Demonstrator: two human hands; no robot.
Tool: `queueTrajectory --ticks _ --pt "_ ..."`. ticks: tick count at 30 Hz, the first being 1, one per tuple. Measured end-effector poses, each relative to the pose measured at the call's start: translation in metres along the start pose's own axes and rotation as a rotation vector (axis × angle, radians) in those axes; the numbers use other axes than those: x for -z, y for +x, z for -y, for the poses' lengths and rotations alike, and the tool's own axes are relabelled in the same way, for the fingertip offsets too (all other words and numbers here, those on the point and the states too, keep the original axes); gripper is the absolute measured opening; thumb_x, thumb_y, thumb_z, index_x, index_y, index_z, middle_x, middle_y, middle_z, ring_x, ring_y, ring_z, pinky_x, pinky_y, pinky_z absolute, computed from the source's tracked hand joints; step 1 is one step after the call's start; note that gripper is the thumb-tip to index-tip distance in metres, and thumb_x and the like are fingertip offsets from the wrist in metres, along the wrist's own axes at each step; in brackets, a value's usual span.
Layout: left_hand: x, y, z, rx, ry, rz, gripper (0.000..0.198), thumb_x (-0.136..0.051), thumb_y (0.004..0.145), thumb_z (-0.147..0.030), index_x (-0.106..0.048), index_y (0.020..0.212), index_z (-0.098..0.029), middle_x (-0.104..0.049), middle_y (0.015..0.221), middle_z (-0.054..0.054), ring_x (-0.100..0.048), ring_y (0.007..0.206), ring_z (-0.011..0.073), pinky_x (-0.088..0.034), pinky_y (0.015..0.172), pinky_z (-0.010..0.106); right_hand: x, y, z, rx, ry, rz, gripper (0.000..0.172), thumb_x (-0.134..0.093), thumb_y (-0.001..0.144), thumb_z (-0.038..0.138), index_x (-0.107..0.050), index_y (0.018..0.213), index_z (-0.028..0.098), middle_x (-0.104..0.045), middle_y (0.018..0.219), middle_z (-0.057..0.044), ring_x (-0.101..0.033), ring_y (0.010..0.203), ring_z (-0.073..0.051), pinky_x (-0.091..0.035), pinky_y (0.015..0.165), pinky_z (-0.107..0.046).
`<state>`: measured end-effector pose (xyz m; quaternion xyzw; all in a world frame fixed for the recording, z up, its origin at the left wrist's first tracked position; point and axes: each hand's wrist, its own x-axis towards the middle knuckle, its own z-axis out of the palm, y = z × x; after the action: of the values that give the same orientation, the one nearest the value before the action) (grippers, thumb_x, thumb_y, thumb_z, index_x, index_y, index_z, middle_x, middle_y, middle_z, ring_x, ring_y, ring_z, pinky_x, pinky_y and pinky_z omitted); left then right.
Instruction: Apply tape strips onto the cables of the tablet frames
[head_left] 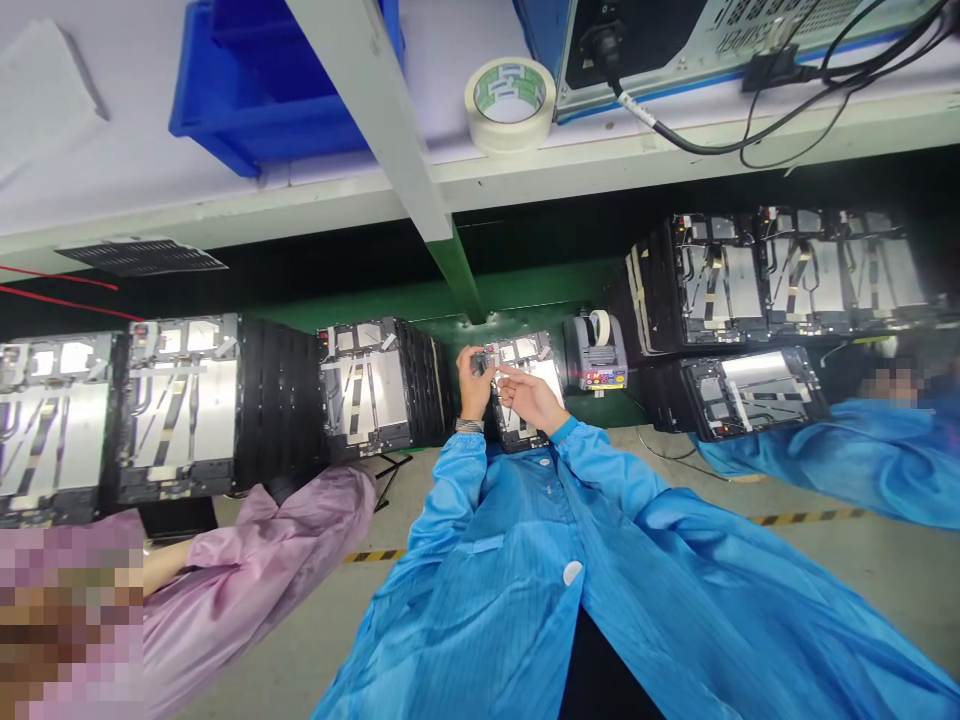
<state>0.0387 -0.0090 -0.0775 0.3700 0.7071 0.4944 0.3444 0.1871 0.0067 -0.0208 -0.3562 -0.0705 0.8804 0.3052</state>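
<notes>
My left hand [474, 385] pinches a small dark part [481, 362] at the upper left corner of an opened tablet-sized electronic panel [525, 385]. The panel has a metal sheet, black strips and circuit sections, and it stands on a stack of similar units. My right hand [531, 398] lies just in front of it, its fingers stretched towards the small part and over the panel's face. Nothing clearly lies in this hand's grip. My hands hide part of the panel's left side.
Stacks of similar panels [382, 385] stand left and right. A tape dispenser [596, 352] sits beyond my hands, with a tape roll [510, 105], blue bin [262, 100] and cabled equipment [697, 50] on the shelf above. Co-workers' pink sleeve [262, 560] and blue sleeve [847, 460] flank me.
</notes>
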Motion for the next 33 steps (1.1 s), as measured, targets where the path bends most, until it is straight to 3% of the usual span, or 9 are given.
queueTrajectory --ticks 4,16,22,24,27,33 --pt "0.003 0.003 0.000 -0.011 0.025 0.055 0.029 -0.071 0.085 -0.019 -0.069 0.113 -0.027 -0.050 0.154 0.009 -0.043 0.150 0.0280 -0.044 0.116 0.044 -0.001 0.001 0.002 -0.001 0.004 0.004 0.035 -0.067 0.082 0.021 -0.067 0.117 0.018 -0.072 0.083 -0.004 -0.060 0.068 -0.016 -0.046 0.062 -0.028" --pt "0.005 0.004 -0.001 -0.025 0.036 0.099 0.023 -0.071 0.091 -0.026 -0.071 0.113 -0.027 -0.052 0.151 0.010 -0.046 0.148 0.0298 -0.044 0.114 0.045 0.003 -0.004 0.002 0.048 -0.013 -0.014 0.036 -0.069 0.081 0.025 -0.065 0.116 0.020 -0.072 0.083 -0.003 -0.058 0.066 -0.016 -0.044 0.061 -0.029" --pt "0.003 0.002 0.000 -0.039 0.028 0.085 0.022 -0.071 0.093 -0.029 -0.069 0.114 -0.026 -0.054 0.146 0.011 -0.050 0.143 0.0278 -0.047 0.111 0.041 0.011 0.004 0.012 0.406 -0.422 -0.171 0.044 -0.074 0.074 0.024 -0.064 0.117 0.025 -0.070 0.079 0.004 -0.055 0.063 -0.013 -0.040 0.058 -0.025" --pt "0.002 0.002 0.000 -0.036 0.022 0.085 0.021 -0.071 0.093 -0.030 -0.069 0.114 -0.026 -0.054 0.146 0.011 -0.050 0.143 0.0275 -0.048 0.110 0.041 0.011 0.007 0.014 0.462 -0.529 -0.192 0.046 -0.073 0.072 0.022 -0.064 0.117 0.025 -0.071 0.079 0.005 -0.055 0.063 -0.013 -0.040 0.057 -0.024" --pt "0.002 0.003 0.000 -0.045 0.012 0.093 0.019 -0.070 0.093 -0.028 -0.070 0.112 -0.026 -0.053 0.147 0.011 -0.050 0.144 0.0279 -0.048 0.111 0.041 0.007 0.010 0.013 0.390 -0.529 -0.138 0.043 -0.071 0.073 0.024 -0.064 0.116 0.023 -0.072 0.079 0.004 -0.054 0.059 -0.012 -0.039 0.054 -0.024" --pt "0.005 0.004 -0.003 -0.053 0.036 0.107 0.026 -0.068 0.090 -0.020 -0.071 0.115 -0.026 -0.052 0.148 0.011 -0.051 0.143 0.0286 -0.048 0.110 0.043 -0.001 0.008 0.002 0.177 -0.302 -0.042 0.044 -0.076 0.075 0.027 -0.065 0.116 0.018 -0.073 0.078 -0.002 -0.057 0.058 -0.013 -0.039 0.054 -0.025"
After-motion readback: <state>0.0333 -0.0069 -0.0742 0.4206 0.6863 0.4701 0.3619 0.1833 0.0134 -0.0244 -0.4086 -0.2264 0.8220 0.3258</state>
